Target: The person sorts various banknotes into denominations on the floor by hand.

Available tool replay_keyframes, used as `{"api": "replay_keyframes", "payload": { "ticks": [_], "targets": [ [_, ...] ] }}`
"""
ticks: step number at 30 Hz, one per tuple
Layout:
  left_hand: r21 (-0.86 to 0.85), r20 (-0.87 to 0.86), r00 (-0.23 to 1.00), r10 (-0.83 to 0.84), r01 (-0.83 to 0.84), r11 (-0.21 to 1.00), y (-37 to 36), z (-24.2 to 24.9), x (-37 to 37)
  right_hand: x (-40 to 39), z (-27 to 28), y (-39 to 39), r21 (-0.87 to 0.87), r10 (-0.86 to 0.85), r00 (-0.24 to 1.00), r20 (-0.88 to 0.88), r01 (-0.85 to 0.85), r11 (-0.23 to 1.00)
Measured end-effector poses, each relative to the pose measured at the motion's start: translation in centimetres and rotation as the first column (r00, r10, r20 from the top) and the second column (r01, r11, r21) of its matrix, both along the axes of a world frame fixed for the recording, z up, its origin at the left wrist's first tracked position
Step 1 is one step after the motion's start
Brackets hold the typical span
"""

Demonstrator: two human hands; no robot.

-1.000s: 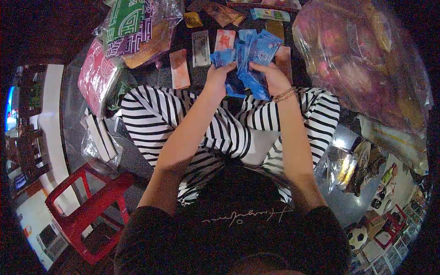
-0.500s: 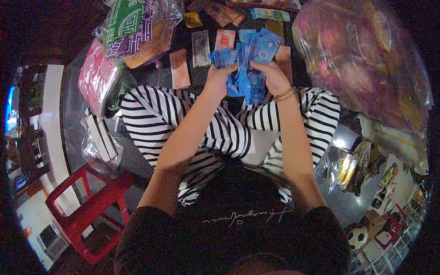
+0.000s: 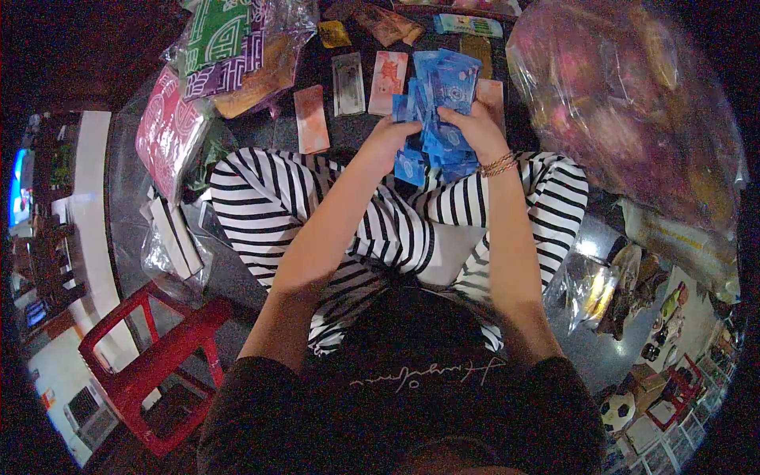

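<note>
Person sits cross-legged, both hands on a loose fan of blue printed paper slips (image 3: 447,83), held above the near edge of the dark floor patch, just over the black-and-white striped trousers (image 3: 273,202). Left hand (image 3: 390,144): thumb pressing on the thinner left part. Right hand (image 3: 477,133): thumb across the thicker bundle; fingers beneath hidden, so grip depth there cannot be told.

Main risk: slippage. Edges stick out unevenly, top and bottom; if either thumb eases, loose slips could slide out into the lap. Thin paper may also cling, so two could pass as one.

Second risk: mixing. A red-and-white paper rectangle (image 3: 387,83) lies just beyond the left hand, a reddish paper slip (image 3: 491,99) partly behind the right; a dropped blue one could land on either, or a knuckle nudge them.
</note>
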State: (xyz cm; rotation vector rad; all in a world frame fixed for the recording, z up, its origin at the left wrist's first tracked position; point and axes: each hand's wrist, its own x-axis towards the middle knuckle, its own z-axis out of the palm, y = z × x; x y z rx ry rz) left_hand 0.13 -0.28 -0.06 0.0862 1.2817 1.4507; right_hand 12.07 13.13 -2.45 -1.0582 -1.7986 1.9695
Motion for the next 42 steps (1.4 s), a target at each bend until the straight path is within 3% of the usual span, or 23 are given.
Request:
{"api": "replay_keyframes", "payload": {
  "ticks": [3, 8, 18, 20, 24, 27, 33, 35, 42],
  "targets": [
    [0.034, -0.078, 0.996, -0.047, 0.049, 0.998, 0.0, -0.3, 0.2, 0.1, 0.9, -0.4, -0.04, 0.013, 0.997, -0.07, -0.015, 0.999],
    [0.106, -0.056, 0.995, 0.078, -0.071, 0.992, 0.1, -0.2, 0.2, -0.1, 1.6, -0.6, -0.091, -0.003, 0.986, -0.168, -0.013, 0.996],
    [0.099, -0.054, 0.993, 0.101, -0.095, 0.991, 0.2, 0.3, 0.2, -0.3, 2.6, -1.0, -0.166, -0.034, 0.982, -0.184, 0.003, 0.986],
    [0.106, -0.011, 0.991, 0.131, -0.129, 0.986, 0.3, 0.5, 0.3, -0.3, 3.4, -1.4, -0.17, -0.105, 0.946, -0.306, 0.054, 0.984],
    [0.069, -0.02, 0.99, 0.141, -0.139, 0.988, 0.3, 1.6, 0.5, -0.4, 2.7, -0.8, -0.124, -0.242, 0.919, -0.311, 0.213, 0.969],
    [0.181, 0.041, 0.985, 0.166, -0.171, 0.969, 0.4, -0.1, 0.1, -0.3, 2.7, -0.1, -0.082, -0.288, 0.856, -0.428, 0.281, 0.956],
    [0.141, -0.001, 0.971, 0.24, -0.237, 0.961, 0.4, -1.0, -0.2, 0.2, 2.2, 0.8, -0.262, -0.295, 0.805, -0.514, 0.181, 0.948],
    [0.097, 0.1, 0.959, 0.266, -0.275, 0.956, 0.2, -1.3, -0.5, 0.4, 1.9, 1.3, -0.429, -0.379, 0.806, -0.454, 0.175, 0.886],
    [0.041, 0.123, 0.938, 0.325, -0.332, 0.942, 0.4, -0.4, -0.4, 0.1, 6.6, -1.2, -0.519, -0.311, 0.804, -0.506, 0.004, 0.855]
  ]
}}
